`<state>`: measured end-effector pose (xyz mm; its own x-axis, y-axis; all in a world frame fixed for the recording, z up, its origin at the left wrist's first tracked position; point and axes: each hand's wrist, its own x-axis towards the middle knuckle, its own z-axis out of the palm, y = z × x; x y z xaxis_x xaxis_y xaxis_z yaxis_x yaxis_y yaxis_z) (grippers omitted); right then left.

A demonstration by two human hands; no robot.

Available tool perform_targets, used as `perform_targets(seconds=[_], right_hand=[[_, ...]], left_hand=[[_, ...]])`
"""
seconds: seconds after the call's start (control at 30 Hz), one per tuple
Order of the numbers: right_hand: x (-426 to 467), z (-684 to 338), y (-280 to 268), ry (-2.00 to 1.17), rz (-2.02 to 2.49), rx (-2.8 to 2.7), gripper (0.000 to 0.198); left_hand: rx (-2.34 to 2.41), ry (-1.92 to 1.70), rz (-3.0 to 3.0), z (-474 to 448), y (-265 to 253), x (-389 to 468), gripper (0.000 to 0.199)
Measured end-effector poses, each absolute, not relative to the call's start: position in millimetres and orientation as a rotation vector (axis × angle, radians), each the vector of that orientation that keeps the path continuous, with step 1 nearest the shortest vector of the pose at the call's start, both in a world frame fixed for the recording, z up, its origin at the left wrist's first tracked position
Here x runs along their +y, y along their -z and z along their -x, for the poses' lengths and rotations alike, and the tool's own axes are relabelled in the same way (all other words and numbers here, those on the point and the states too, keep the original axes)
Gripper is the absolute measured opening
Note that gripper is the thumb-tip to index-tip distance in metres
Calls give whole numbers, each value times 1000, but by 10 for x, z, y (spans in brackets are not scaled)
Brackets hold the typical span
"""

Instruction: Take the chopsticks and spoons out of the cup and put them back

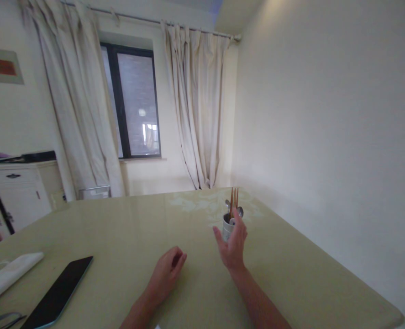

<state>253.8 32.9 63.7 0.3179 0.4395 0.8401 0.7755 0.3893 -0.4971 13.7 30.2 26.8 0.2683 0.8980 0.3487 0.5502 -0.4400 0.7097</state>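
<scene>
A small light-coloured cup (227, 232) stands upright on the pale green table (127, 228), holding wooden chopsticks (231, 203) and metal spoons (240, 211). My right hand (234, 244) is at the near right side of the cup, thumb and fingers spread apart. It covers part of the cup, so whether it touches the cup is hard to tell. My left hand (166, 273) rests on the table to the left with its fingers curled in; nothing shows in it.
At the left lie a dark-screened tablet or phone (60, 290), a white long object (13, 276) and some cables (5, 318). A plain wall (325, 128) runs along the right. Behind the table are curtains (202, 100), a window (139, 100) and a white cabinet (20, 192).
</scene>
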Motion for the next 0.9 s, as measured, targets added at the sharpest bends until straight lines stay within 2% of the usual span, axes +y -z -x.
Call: perform_targets(seconds=[0.07, 0.17, 0.27, 0.4, 0.63, 0.9], right_hand=[[192, -2231, -587, 169, 1064, -1633, 72], [65, -1824, -511, -201, 777, -2156, 65], [31, -1667, -497, -424, 777, -2241, 68], [18, -1750, -537, -513, 845, -2165, 71], [-30, -1769, -559, -538, 826, -2144, 78], [-39, -1774, -588, -558, 818, -2166, 76]], left_hand=[[1258, -967, -2285, -177, -254, 239, 38], [1081, -844, -2514, -233, -146, 196, 19], [1067, -821, -2548, -282, 13, 232, 27], [1029, -825, -2558, -353, 176, 323, 34], [1007, -812, -2622, -347, 187, 317, 30], [999, -827, -2583, -313, 103, 295, 22]])
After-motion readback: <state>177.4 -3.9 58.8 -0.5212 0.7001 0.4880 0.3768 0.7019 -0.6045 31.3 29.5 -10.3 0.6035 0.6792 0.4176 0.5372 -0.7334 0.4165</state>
